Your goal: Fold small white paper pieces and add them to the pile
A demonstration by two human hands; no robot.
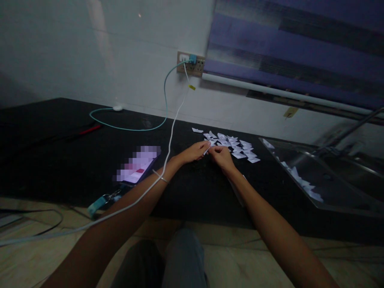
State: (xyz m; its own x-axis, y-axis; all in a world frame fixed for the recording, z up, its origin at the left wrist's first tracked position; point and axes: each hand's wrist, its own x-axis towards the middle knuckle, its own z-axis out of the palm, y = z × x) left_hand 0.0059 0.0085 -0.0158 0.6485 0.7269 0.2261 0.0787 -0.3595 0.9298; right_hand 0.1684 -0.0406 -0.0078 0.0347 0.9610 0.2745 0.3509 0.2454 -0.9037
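Note:
Both my arms reach forward over a black countertop (60,160). My left hand (196,152) and my right hand (221,155) meet at the near edge of a heap of small white paper pieces (237,147). Together the fingers of both hands pinch one small white paper piece (207,149). A thin bracelet circles my left wrist.
A lit phone (137,165) with a keyring strap lies left of my arms. A white cable (171,140) and a teal cable (135,128) run from a wall socket (189,63). A steel sink (324,176) with paper scraps sits right. Purple blinds hang above.

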